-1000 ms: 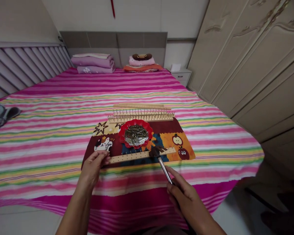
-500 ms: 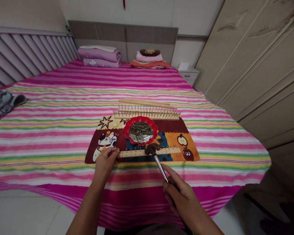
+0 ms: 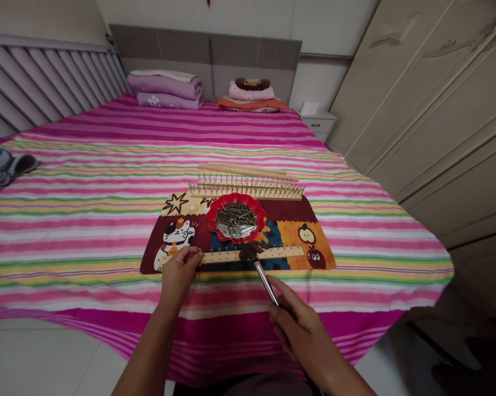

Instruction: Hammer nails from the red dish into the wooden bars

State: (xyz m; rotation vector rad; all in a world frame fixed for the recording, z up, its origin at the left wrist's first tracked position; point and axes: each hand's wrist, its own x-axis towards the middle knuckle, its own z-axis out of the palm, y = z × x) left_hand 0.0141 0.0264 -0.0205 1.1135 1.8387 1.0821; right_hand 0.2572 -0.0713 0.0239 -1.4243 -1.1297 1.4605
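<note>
My left hand [image 3: 182, 269] is closed around the left part of a narrow wooden strip [image 3: 223, 257], thumb and fingers pinching it. Several nails stand in a row along this strip. In my right hand [image 3: 295, 324] is a hammer [image 3: 266, 281] with a dark head and a shiny metal shaft; its grip is hidden in my palm. The hammer head is over the middle of the strip, and I cannot tell whether it touches a nail. Just behind the strip sits a red scalloped bowl [image 3: 212, 226] full of loose nails [image 3: 236, 220].
Under the strip and bowl lies a patterned mat [image 3: 301, 212] on a striped bedspread [image 3: 367, 247]. Behind the bowl are wooden strips studded with upright nails [image 3: 248, 191] and bare strips [image 3: 243, 171]. Folded bedding [image 3: 165, 91] and grey cloth [image 3: 4, 168] rest farther off.
The hammer head has shifted slightly left along the strip, with my right hand moving left too. My left hand keeps its hold. The view has tilted a little.
</note>
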